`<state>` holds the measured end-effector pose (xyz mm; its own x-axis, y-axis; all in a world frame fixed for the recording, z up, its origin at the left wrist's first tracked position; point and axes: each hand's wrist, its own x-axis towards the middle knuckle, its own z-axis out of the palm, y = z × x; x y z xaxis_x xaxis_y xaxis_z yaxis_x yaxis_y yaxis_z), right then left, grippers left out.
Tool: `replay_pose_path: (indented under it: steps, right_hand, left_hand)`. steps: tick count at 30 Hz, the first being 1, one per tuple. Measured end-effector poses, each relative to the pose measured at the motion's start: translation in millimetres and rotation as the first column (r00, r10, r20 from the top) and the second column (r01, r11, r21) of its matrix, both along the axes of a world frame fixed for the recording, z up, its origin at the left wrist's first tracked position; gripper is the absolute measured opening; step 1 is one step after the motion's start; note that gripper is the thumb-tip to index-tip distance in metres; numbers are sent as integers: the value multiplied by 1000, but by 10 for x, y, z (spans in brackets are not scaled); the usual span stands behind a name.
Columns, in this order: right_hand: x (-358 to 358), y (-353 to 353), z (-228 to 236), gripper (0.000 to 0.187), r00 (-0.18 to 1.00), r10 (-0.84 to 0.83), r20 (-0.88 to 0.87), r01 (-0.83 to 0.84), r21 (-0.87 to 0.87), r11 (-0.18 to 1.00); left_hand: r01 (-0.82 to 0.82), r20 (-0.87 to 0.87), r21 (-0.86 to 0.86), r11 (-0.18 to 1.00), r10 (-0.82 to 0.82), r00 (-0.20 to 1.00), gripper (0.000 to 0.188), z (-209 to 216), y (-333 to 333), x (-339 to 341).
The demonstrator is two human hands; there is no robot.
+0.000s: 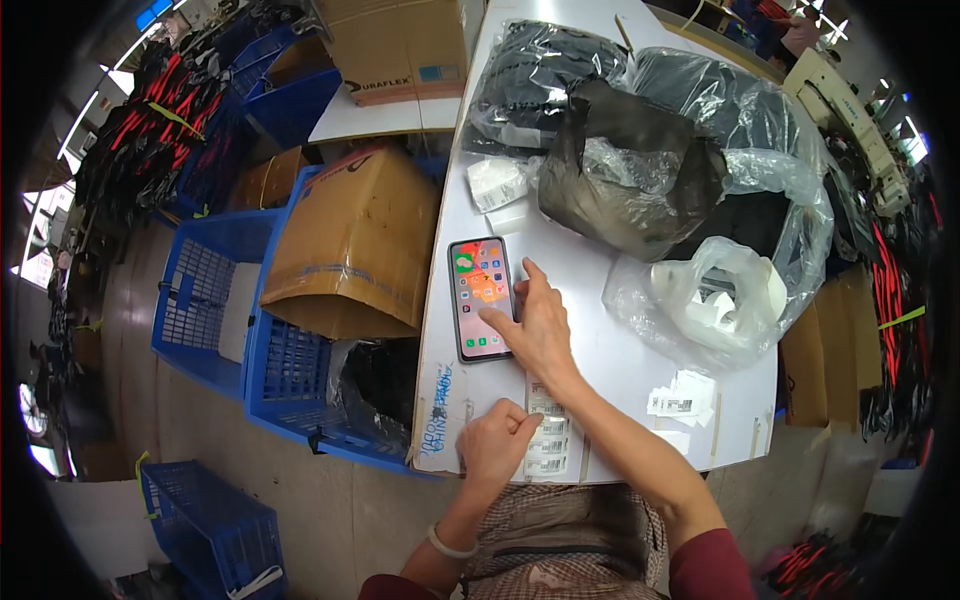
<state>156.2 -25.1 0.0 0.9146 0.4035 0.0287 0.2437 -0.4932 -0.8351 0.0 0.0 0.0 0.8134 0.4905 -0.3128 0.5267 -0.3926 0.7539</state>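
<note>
A smartphone [480,300] with a lit screen of app icons lies flat on the white table, near its left edge. My right hand [540,325] reaches over the phone's right side, thumb on the lower screen and index finger stretched out beside it. Closer to me, my left hand [492,442] is closed, its thumb and fingers pinching at the left edge of a strip of printed barcode labels [547,445]. The strip's upper end runs under my right wrist.
Clear plastic bags of dark goods [720,90] and a black plastic bag [630,170] fill the table's far side. A clear bag with white rolls [725,300] and loose labels [685,397] lie right. Left stand a cardboard box [355,240] and blue crates [205,290].
</note>
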Motion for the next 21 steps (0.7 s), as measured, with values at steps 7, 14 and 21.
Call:
replay_pose_path:
  steps: [7,14,21]
  right_hand:
    - [-260,300,40,105,951,-134,278,200,-225,954]
    - [-302,489,-14,111,915,-153,374,280,-314,907]
    - [-213,291,67,112,927,-159,339,262,-286,922]
  left_hand:
    - [23,100,97,995,-32,994,30,44,-14,5]
    - [51,28,176,983,-57,998,28,0,20,2]
    - [28,68,125,992,-37,997,28,73,-36,62]
